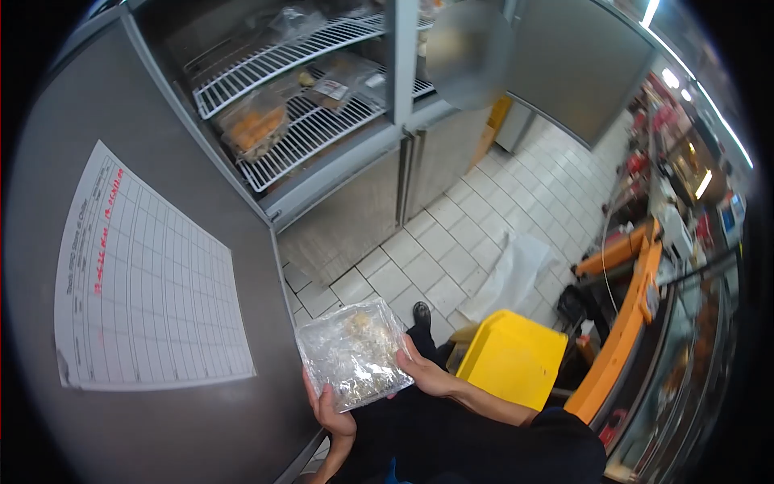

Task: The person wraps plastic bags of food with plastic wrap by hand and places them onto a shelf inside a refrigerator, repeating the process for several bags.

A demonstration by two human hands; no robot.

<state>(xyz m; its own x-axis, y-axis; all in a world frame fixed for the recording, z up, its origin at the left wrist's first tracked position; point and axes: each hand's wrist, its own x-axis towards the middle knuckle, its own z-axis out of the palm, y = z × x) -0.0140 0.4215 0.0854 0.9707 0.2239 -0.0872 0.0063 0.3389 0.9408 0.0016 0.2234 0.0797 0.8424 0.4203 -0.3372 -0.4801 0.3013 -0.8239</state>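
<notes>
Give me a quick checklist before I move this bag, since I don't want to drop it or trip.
1. Grip: left hand under the bag, right hand on its side edge: ok.
2. Bag sealed: cannot tell; no closure shows.
3. Contents: pale lumps behind crinkled clear plastic, not identifiable: cannot tell.
4. Fridge door open, shelves in view: ok.
5. Shelf space: packs on the lower shelf, bare wire beside them: ok.
6. Floor: yellow bin and a plastic sheet close by the feet: not ok.
</notes>
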